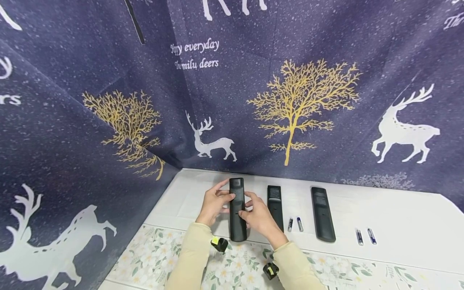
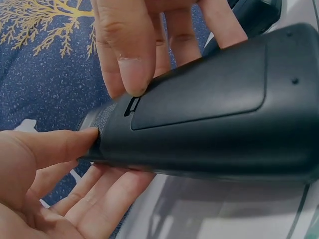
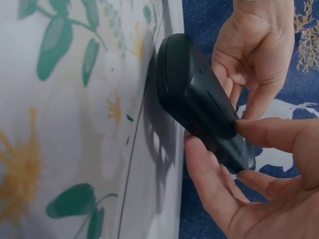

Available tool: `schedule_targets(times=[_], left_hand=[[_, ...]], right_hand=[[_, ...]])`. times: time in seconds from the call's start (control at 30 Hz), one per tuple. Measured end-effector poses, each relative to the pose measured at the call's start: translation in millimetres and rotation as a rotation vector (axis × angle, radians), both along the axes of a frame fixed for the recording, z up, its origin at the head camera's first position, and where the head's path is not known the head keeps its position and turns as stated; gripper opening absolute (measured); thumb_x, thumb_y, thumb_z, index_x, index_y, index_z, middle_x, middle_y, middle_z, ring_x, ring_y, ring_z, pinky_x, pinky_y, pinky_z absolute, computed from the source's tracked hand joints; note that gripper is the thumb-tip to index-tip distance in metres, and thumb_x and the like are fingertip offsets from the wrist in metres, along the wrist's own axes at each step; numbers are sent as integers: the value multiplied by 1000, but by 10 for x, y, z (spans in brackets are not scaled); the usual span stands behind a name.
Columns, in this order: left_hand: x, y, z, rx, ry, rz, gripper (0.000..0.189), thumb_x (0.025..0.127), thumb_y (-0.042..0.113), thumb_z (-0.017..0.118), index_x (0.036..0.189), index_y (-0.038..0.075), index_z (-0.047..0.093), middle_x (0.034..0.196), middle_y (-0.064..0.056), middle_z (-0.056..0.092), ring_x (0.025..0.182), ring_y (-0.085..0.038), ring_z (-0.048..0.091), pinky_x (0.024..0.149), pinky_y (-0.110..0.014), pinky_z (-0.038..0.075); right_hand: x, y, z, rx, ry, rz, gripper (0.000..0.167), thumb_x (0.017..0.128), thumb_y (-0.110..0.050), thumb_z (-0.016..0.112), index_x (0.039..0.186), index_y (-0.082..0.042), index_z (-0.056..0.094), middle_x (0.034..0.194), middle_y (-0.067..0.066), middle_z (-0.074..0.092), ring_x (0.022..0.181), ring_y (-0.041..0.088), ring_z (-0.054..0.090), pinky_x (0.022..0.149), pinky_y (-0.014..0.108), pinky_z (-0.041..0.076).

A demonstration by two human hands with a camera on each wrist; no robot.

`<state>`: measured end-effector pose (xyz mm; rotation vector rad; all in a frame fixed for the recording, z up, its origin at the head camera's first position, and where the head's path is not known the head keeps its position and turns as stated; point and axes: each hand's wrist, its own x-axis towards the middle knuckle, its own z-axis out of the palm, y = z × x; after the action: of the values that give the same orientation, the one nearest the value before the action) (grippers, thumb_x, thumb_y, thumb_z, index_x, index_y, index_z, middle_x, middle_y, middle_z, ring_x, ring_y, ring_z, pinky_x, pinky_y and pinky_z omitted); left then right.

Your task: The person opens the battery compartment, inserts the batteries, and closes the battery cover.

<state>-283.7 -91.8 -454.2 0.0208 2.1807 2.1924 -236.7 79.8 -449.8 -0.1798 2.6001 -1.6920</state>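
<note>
there were 3 long black plastic remotes [image 1: 237, 205], 4 small cylindrical dark-&-silver batteries [image 1: 372, 236] (2 prs), 1 bare l. hand [image 1: 214, 203], 1 bare r. hand [image 1: 259, 215], 2 cream fabric sleeves [image 1: 190, 255], 2 small boxy black wrist cams [image 1: 219, 244] w/ yellow tags.

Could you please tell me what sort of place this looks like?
Probably a staged tabletop work area: deer-print fabric hangs behind a white tabletop, where two black remotes lie near paired batteries.

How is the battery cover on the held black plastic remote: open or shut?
Shut. The rectangular black cover lies flush in the back of the long black remote, its visible seam thin and even.
</note>
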Motion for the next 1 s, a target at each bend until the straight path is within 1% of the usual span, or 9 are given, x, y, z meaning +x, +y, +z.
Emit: schedule_targets(times=[0.17, 0.33, 0.47, 0.63, 0.83, 1.0], left_hand=[[5, -10, -9, 16, 11, 11, 64, 94, -4, 75, 154, 6, 56, 127, -26, 67, 98, -29, 75, 73, -48, 65], [2, -12, -27, 12, 14, 21, 64, 93, -5, 75, 154, 2, 55, 129, -27, 66, 98, -29, 74, 74, -49, 65], [-14, -20, -65, 8, 18, 30, 64, 92, -5, 76, 152, 2, 56, 128, -27, 66, 97, -29, 74, 73, -47, 66], [-41, -34, -145, -3, 33, 35, 64, 89, -6, 77, 150, 0, 58, 131, -29, 65, 95, -34, 76, 72, -45, 66], [-68, -54, -231, -42, 21, 42, 63, 90, -4, 79, 149, 1, 59, 135, -30, 64, 91, -37, 77, 74, -45, 66], [-70, -53, -252, -41, -7, 57, 66, 90, -5, 78, 152, 0, 56, 136, -28, 65, 93, -35, 76, 76, -44, 65]], right_hand=[[-6, -7, -18, 4, -7, 20, 76, 91, 3, 79, 158, 3, 42, 119, 22, 59, 91, 29, 69, 62, 37, 62], [-12, -13, -36, 29, -9, 41, 86, 86, 5, 83, 159, 4, 39, 120, 21, 60, 90, 26, 67, 66, 39, 61], [-24, -14, -68, 41, -13, 57, 89, 85, 4, 85, 160, 4, 38, 123, 21, 58, 91, 25, 66, 68, 40, 61], [-20, -16, -89, 70, -13, 88, 92, 83, 4, 87, 160, 5, 37, 128, 21, 55, 95, 24, 68, 75, 41, 60], [-20, -17, -114, 110, -19, 105, 93, 83, 0, 90, 159, 6, 38, 133, 23, 54, 95, 24, 68, 77, 42, 60], [-26, -12, -129, 145, -30, 109, 91, 83, -5, 91, 158, 5, 41, 136, 23, 55, 93, 22, 66, 77, 43, 59]])
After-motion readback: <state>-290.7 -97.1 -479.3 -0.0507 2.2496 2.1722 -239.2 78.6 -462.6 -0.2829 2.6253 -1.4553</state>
